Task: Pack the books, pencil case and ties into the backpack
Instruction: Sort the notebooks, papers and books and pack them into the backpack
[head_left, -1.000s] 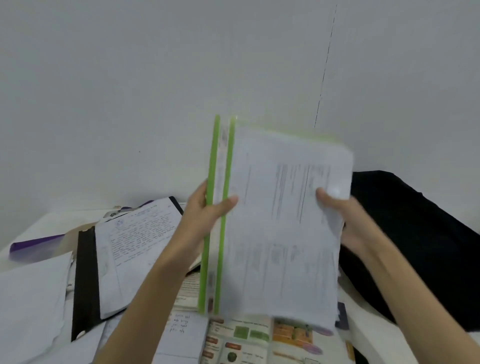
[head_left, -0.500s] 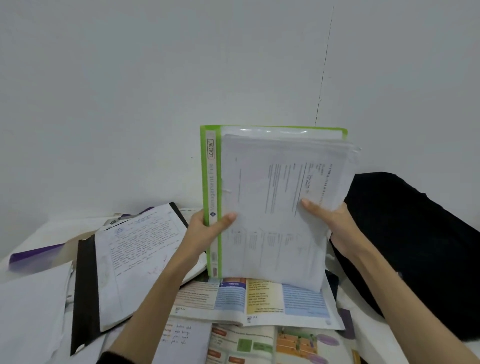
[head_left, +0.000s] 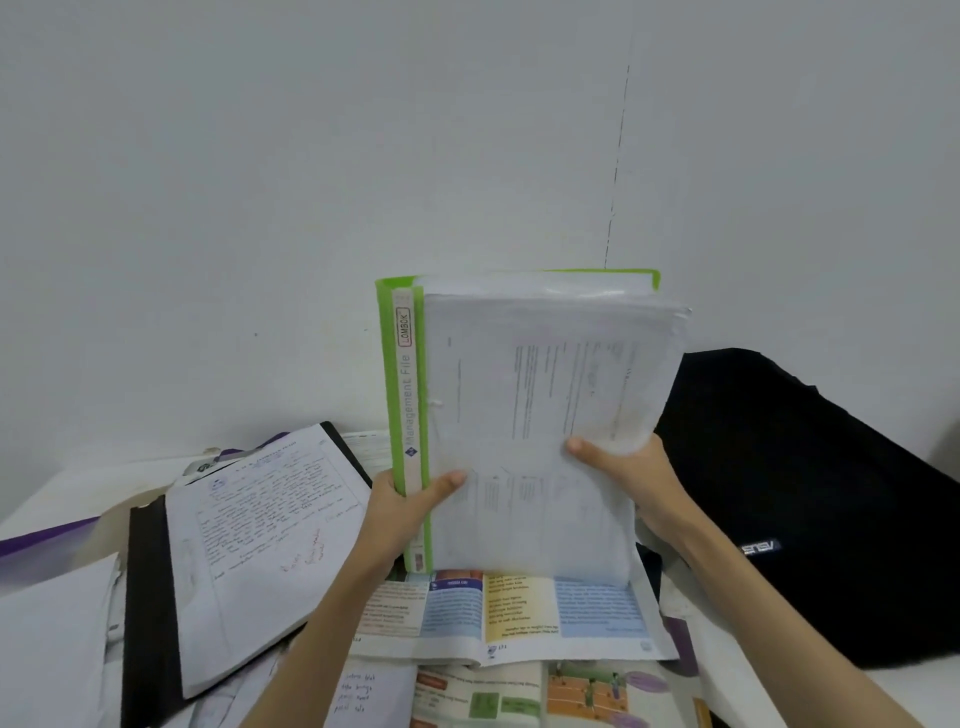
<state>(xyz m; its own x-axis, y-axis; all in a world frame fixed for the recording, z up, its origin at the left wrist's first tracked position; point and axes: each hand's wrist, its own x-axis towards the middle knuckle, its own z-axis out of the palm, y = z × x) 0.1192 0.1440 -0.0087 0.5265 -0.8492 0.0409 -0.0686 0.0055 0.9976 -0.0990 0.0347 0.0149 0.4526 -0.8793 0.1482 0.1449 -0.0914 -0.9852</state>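
Observation:
A green management file (head_left: 410, 395) stuffed with white printed sheets stands upright on its lower edge in the middle, resting on an open colourful textbook (head_left: 519, 613). My left hand (head_left: 400, 514) grips the file's spine near the bottom. My right hand (head_left: 628, 478) holds the loose sheets at their right edge. The black backpack (head_left: 810, 493) lies to the right, just beside the file. No pencil case or ties are visible.
A black-covered notebook (head_left: 249, 540) with handwritten pages lies open to the left. White papers (head_left: 47, 639) and a purple folder (head_left: 47, 535) lie at the far left. Another colourful book (head_left: 524, 696) lies at the bottom. A white wall stands close behind.
The file has turned from spine-edge-on to face me and dropped from mid-air until its lower edge rests on the open textbook. Both hands slid lower on it.

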